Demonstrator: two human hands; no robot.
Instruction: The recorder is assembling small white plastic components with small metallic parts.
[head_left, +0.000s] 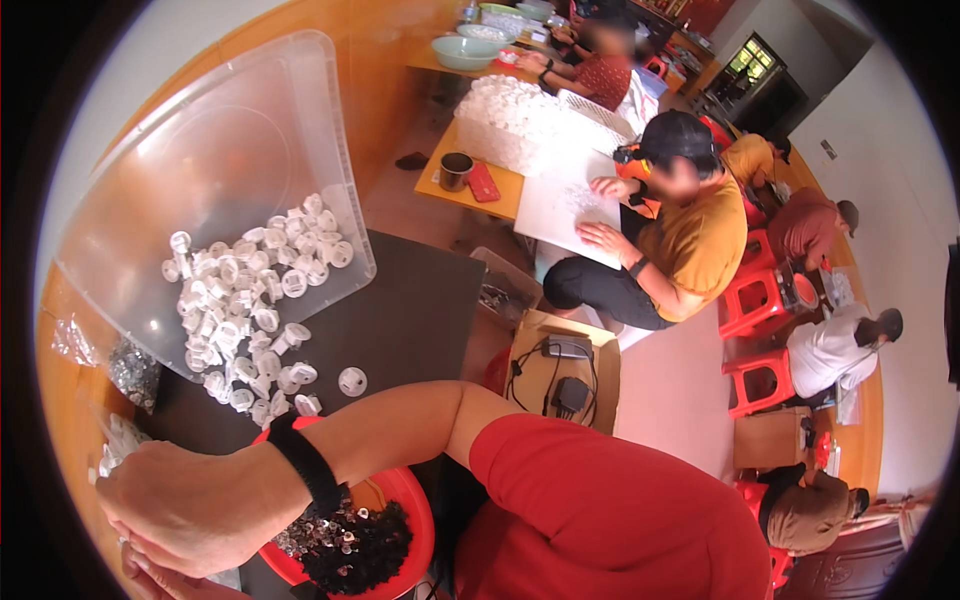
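Observation:
At the lower left my right hand (pixel 200 500) is curled closed, with a black band around its wrist. Its fingertips are turned away, so whatever they hold is hidden. Just beneath it, my left hand (pixel 170 582) shows only in part at the picture's edge, close against the right; its finger pose is unclear. Under my right forearm sits a red basin (pixel 422 520) holding small black pieces (pixel 365 550) and shiny metal bits (pixel 305 528). Beyond my wrist, many small round white plastic parts (pixel 240 290) spill from a tipped clear plastic bin (pixel 200 150) onto the dark tabletop (pixel 415 300).
Clear bags, one with metal pieces (pixel 135 372), lie along the left edge. Right of the table stands a cardboard box (pixel 565 325) with black adapters and cables. A co-worker in yellow (pixel 700 240) works at a white board (pixel 570 205); red stools (pixel 755 300) and other people sit farther right.

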